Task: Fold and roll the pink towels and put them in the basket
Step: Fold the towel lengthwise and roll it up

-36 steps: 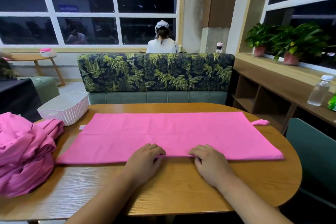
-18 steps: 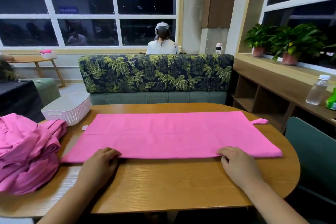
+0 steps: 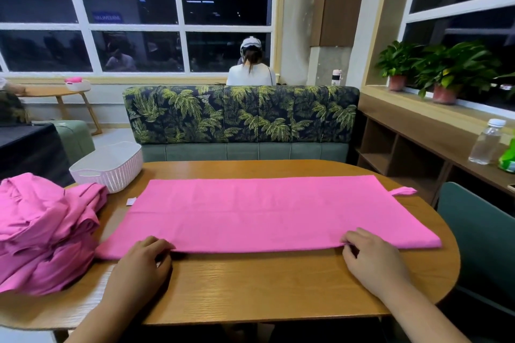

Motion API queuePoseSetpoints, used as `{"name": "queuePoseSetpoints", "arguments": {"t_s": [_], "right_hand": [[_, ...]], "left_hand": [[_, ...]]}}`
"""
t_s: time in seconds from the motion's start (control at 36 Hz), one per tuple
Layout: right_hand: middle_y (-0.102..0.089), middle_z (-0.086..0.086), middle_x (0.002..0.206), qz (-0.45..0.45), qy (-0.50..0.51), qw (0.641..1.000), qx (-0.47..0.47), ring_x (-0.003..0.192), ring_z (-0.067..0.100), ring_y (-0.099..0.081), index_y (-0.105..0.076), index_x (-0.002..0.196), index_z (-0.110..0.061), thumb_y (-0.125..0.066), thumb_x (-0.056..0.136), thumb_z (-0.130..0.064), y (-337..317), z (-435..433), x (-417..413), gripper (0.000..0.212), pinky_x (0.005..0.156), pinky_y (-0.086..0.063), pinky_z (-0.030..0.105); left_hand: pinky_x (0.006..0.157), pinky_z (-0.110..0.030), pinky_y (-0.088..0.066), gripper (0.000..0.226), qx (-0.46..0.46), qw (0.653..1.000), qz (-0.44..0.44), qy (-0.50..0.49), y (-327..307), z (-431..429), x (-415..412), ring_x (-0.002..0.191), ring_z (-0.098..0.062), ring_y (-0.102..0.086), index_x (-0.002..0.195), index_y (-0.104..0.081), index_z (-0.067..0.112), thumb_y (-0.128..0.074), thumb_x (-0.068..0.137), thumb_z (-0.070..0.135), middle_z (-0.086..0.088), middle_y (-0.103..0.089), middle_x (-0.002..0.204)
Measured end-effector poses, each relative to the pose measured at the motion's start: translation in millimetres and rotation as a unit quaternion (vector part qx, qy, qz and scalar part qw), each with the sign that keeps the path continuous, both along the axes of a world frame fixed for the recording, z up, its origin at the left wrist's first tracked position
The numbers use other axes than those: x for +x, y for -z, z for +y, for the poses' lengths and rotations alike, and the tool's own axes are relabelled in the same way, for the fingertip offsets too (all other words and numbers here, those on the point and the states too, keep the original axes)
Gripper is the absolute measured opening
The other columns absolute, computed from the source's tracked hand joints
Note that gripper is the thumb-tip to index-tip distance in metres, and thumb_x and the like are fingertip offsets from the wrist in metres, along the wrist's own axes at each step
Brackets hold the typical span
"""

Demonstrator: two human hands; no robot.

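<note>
1. The pink towel point(image 3: 264, 211) lies flat across the middle of the table point(image 3: 250, 301), long side running from 9 to 3 o'clock, with a small hanging loop point(image 3: 402, 191) sticking out at 2 o'clock.
2. I judge it light, thin and limp: it will slide easily on the wood and sag if I lift it by one point, so I'd take it at two places along the near hem.
3. My left hand point(image 3: 140, 262) is at 7 o'clock on that hem, fingers curled over the cloth. My right hand point(image 3: 374, 259) is at 5 o'clock, fingertips and thumb pinching the edge.
4. The white basket point(image 3: 119, 175) stands at 10 o'clock, just beside the towel's far left corner. I see no towel inside it, though its floor is partly hidden.
5. A heap of pink towels point(image 3: 41, 231) lies at 9 o'clock, unfolded.
</note>
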State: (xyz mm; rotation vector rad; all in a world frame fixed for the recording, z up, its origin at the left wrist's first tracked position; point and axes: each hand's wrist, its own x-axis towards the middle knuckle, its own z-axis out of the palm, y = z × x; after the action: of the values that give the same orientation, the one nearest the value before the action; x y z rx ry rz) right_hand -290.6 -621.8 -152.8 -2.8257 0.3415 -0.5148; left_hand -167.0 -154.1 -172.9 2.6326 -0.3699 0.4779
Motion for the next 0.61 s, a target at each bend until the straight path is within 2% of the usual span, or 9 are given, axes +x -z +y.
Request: {"name": "queuePoseSetpoints", "arguments": {"t_s": [0.08,0.19,0.25,0.33,0.39,0.47,0.56,0.61], "right_hand": [[-0.061,-0.027,0.105,0.003,-0.05,0.998,0.028,0.102,-0.006,-0.052,-0.072,0.112,-0.036,-0.058,0.101,-0.027,0,0,-1,0.02,0.093,-0.047,0.02],[-0.059,-0.028,0.106,-0.005,-0.059,0.997,0.042,0.103,-0.005,-0.053,-0.071,0.114,-0.032,-0.054,0.105,-0.026,1,-3,2,0.02,0.094,-0.045,0.019],[-0.061,-0.024,0.107,-0.015,-0.058,0.997,0.042,0.104,-0.002,-0.053,-0.071,0.114,-0.03,-0.054,0.105,-0.023,3,-5,5,0.02,0.098,-0.048,0.027],[-0.067,-0.014,0.112,-0.046,-0.047,0.997,0.028,0.109,0.01,-0.06,-0.072,0.117,-0.024,-0.056,0.105,-0.018,0,-8,13,0.021,0.102,-0.049,0.037],[-0.069,-0.009,0.115,-0.074,-0.034,0.997,0.008,0.112,0.016,-0.062,-0.071,0.118,-0.021,-0.056,0.104,-0.016,-7,-11,25,0.021,0.102,-0.047,0.042],[-0.071,-0.003,0.113,-0.127,-0.024,0.991,-0.022,0.11,0.024,-0.063,-0.072,0.115,-0.018,-0.059,0.101,-0.01,-21,-19,54,0.021,0.098,-0.048,0.049],[-0.07,-0.002,0.109,-0.158,-0.028,0.986,-0.044,0.105,0.026,-0.062,-0.07,0.111,-0.019,-0.051,0.102,-0.013,-38,-29,90,0.022,0.095,-0.048,0.051],[-0.069,-0.004,0.105,-0.171,-0.036,0.983,-0.057,0.1,0.026,-0.06,-0.068,0.108,-0.022,-0.045,0.1,-0.02,-50,-37,115,0.024,0.093,-0.046,0.05]], "left_hand": [[0.073,-0.032,-0.047,0.024,-0.003,1.0,-0.001,0.009,0,-1,1,0.094,-0.017,-0.065,0.099,-0.076,0.033,-0.078,0.084,0.015,0.017,-0.064,0.098],[0.077,-0.033,-0.046,0.026,-0.006,1.0,-0.001,0.013,3,0,3,0.098,-0.023,-0.067,0.104,-0.078,0.026,-0.076,0.085,0.008,0.01,-0.069,0.101],[0.08,-0.038,-0.05,0.026,-0.003,1.0,-0.007,0.021,0,2,7,0.099,-0.028,-0.067,0.107,-0.078,0.021,-0.075,0.086,0.006,0.004,-0.072,0.101],[0.082,-0.043,-0.051,0.022,0.017,0.997,-0.064,0.028,-11,2,16,0.096,-0.028,-0.064,0.108,-0.074,0.018,-0.062,0.089,0.019,0.0,-0.071,0.1],[0.083,-0.045,-0.047,0.027,0.035,0.993,-0.104,0.034,-23,1,28,0.093,-0.029,-0.061,0.106,-0.071,0.018,-0.059,0.084,0.027,-0.002,-0.069,0.098],[0.085,-0.048,-0.042,0.028,0.067,0.984,-0.159,0.039,-44,-6,51,0.088,-0.033,-0.058,0.101,-0.067,0.015,-0.064,0.08,0.034,-0.006,-0.067,0.093],[0.086,-0.054,-0.043,0.028,0.086,0.978,-0.189,0.028,-65,-15,79,0.084,-0.037,-0.059,0.098,-0.065,0.013,-0.048,0.083,0.029,-0.01,-0.065,0.089],[0.087,-0.053,-0.043,0.025,0.099,0.976,-0.195,0.016,-78,-22,102,0.084,-0.037,-0.059,0.096,-0.064,0.014,-0.047,0.083,0.027,-0.01,-0.065,0.089]]}}
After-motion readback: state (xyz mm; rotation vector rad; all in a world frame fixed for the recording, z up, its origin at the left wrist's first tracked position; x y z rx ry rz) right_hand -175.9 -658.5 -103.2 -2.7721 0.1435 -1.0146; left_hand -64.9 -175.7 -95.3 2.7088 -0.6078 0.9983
